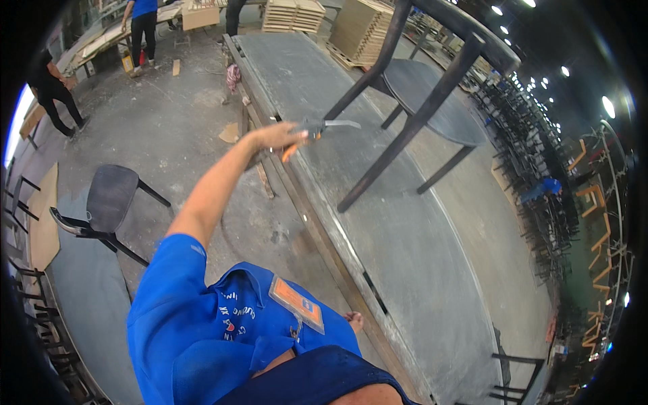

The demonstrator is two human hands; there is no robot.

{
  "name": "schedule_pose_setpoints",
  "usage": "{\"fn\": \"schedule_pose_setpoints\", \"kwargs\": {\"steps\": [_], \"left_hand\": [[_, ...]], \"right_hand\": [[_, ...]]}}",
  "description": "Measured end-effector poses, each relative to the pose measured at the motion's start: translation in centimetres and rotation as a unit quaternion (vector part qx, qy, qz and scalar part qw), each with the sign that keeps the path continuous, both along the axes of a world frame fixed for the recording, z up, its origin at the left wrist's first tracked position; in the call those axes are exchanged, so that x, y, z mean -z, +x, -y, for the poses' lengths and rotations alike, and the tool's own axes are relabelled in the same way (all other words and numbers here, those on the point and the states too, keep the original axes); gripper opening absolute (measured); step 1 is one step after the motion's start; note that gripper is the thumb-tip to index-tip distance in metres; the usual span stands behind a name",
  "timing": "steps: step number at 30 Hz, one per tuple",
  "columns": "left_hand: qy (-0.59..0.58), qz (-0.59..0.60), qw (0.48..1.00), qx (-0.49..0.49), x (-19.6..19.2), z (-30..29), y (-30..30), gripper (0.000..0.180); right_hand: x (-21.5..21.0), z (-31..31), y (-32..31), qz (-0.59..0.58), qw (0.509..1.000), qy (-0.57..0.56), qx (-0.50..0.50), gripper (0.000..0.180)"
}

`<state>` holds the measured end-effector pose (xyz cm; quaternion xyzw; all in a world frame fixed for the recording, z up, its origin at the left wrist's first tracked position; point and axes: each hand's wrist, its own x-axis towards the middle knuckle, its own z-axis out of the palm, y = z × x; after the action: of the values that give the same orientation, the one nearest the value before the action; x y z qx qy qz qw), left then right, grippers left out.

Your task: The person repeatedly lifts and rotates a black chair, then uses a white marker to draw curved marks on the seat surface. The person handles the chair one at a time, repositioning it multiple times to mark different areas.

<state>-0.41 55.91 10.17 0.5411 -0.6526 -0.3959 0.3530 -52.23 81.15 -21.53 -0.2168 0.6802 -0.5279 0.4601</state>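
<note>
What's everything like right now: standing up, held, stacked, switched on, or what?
Left hand: closed around the tool
Grey-and-orange tool: held, curved end pointing right
Grey table: bearing a chair
Dark chair on the table: standing on its legs
Dark chair at left: not held
Brown pile at top: stacked
Ceiling lamp: lit

Grey-and-orange tool [313, 127], silvery tip rightward

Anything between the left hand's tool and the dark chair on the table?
Nothing visible: the tool in the left hand shows its metal tip by the nearest leg of the dark chair; whether they touch, I can't tell.
</note>
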Motion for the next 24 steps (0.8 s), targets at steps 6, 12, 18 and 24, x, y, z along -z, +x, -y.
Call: {"fn": "schedule_pose_setpoints", "kwargs": {"steps": [6,12,18,24], "left_hand": [[0.07,0.093,0.986,-0.122,6.6,0.0,3.3,0.044],[0.196,0.114,0.956,-0.188,9.1,1.7,5.7,0.043],[0.063,-0.184,0.975,0.107,9.4,7.1,4.9,0.037],[0.055,0.023,0.957,-0.284,19.8,17.9,10.1,0.061]], "right_hand": [[-5.8,16.6,3.6,0.037,0.996,-0.084,0.017,0.024],[-11.7,28.9,10.8,0.063,0.983,-0.149,-0.086,0.028],[-12.9,34.2,15.7,0.111,0.985,-0.132,0.023,0.025],[-11.3,34.6,18.1,0.099,0.985,-0.084,0.116,0.02]]}}
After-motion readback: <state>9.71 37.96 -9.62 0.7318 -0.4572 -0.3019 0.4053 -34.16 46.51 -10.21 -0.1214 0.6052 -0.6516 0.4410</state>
